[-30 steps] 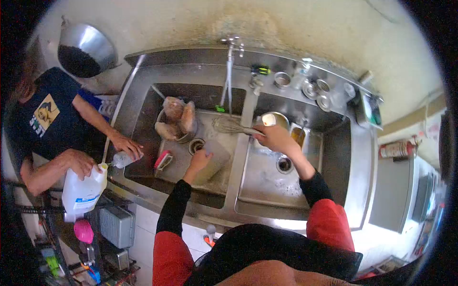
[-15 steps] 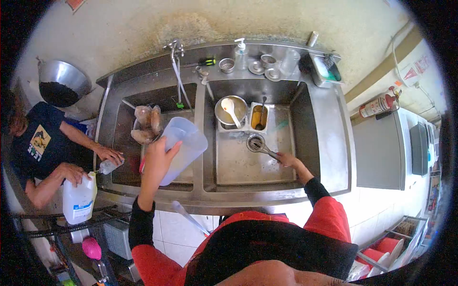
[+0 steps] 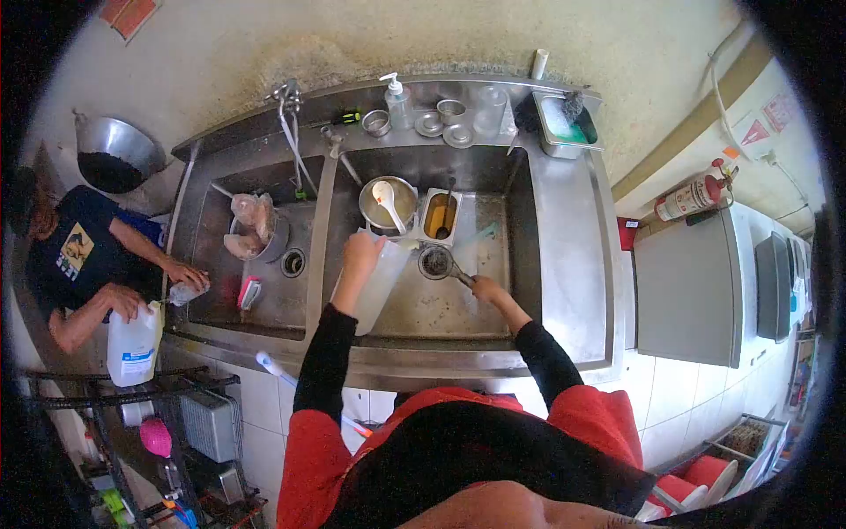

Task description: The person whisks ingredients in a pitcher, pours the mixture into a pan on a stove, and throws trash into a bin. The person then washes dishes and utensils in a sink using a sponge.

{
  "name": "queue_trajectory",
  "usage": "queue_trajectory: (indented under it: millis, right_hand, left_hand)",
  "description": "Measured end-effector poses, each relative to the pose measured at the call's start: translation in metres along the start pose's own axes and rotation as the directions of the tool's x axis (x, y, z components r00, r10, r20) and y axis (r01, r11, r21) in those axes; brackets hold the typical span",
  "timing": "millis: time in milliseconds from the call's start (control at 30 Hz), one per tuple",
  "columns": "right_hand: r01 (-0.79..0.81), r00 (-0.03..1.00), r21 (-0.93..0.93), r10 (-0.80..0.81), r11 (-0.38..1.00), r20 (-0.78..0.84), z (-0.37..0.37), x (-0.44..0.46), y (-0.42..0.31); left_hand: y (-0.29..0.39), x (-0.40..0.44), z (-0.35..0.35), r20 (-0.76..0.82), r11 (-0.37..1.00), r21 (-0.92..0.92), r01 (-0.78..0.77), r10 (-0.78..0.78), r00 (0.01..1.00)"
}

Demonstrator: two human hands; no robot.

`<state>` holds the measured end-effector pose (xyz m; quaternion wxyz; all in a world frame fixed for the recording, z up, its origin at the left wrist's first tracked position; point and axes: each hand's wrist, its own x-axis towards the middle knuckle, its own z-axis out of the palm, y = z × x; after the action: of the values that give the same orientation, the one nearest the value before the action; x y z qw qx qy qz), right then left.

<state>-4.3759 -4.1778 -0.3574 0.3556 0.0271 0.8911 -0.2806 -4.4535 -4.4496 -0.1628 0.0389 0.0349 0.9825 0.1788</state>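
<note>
- Left hand (image 3: 359, 256): we saw fingers curled on tub (image 3: 381, 286), exact grip unclear.
- Right hand (image 3: 489, 289): fingers closed round whisk (image 3: 449, 269).
- Low holds in basin (image 3: 480, 315) seemed best.

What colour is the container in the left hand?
The container is whitish, translucent; head view.

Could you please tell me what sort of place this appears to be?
It is probably the washing-up area of a commercial kitchen: there is a steel double sink, a whisk in the wearer's right hand, and a pump bottle behind the sink.
</note>
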Motion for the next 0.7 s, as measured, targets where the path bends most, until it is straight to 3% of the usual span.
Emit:
queue_trajectory:
  millis: [133,233,300,333,400,433,467,500,567,600,667,700]
  right_hand:
    - [0.029,0.995,-0.067,-0.035,0.997,-0.089,0.046,0.03,0.045]
    - [0.311,0.949,-0.07,-0.305,0.948,0.084,0.082,0.051,0.098]
    - [0.325,0.945,-0.162,-0.313,0.932,0.095,0.014,-0.056,0.011]
    - [0.102,0.995,0.322,-0.092,0.941,-0.047,0.008,-0.08,-0.006]
    - [-0.072,0.983,0.747,0.174,0.661,-0.059,0.022,-0.074,0.003]
    - [0.088,0.996,0.286,-0.078,0.954,-0.045,0.04,-0.043,0.022]
    - [0.295,0.955,-0.244,-0.28,0.924,0.095,0.06,-0.014,0.039]
    - [0.294,0.956,-0.24,-0.281,0.925,0.088,0.075,0.001,0.044]
    - [0.072,0.997,-0.342,-0.062,0.937,0.04,0.112,0.022,0.054]
    - [0.169,0.955,-0.383,-0.246,0.908,-0.163,0.142,0.035,0.071]
    - [0.214,0.839,-0.444,-0.396,0.87,-0.372,0.188,0.059,0.104]
    - [0.238,0.862,-0.405,-0.384,0.883,-0.33,0.205,0.07,0.116]
  left_hand:
    - [-0.006,0.035,0.041,0.021,0.994,0.09,0.069,-0.071,0.997]
    - [-0.009,0.051,0.051,0.027,0.976,0.144,0.161,-0.166,0.986]
    - [-0.014,0.059,0.055,0.024,0.968,0.16,0.196,-0.202,0.979]
    - [-0.017,0.061,0.055,-0.009,0.966,0.188,0.178,-0.179,0.984]
    - [-0.016,0.069,0.054,-0.043,0.962,0.223,0.158,-0.152,0.987]
    - [-0.015,0.075,0.052,-0.028,0.957,0.229,0.179,-0.178,0.984]
    - [-0.012,0.081,0.052,-0.013,0.952,0.234,0.199,-0.202,0.979]
    - [-0.008,0.086,0.05,-0.015,0.952,0.237,0.193,-0.195,0.981]
    - [0.002,0.09,0.046,0.017,0.959,0.263,0.109,-0.117,0.993]
    - [0.0,0.095,0.051,0.016,0.961,0.26,0.089,-0.096,0.995]
    - [-0.007,0.108,0.066,0.075,0.953,0.292,0.074,-0.1,0.992]
    - [0.004,0.108,0.063,0.103,0.945,0.322,0.064,-0.102,0.989]
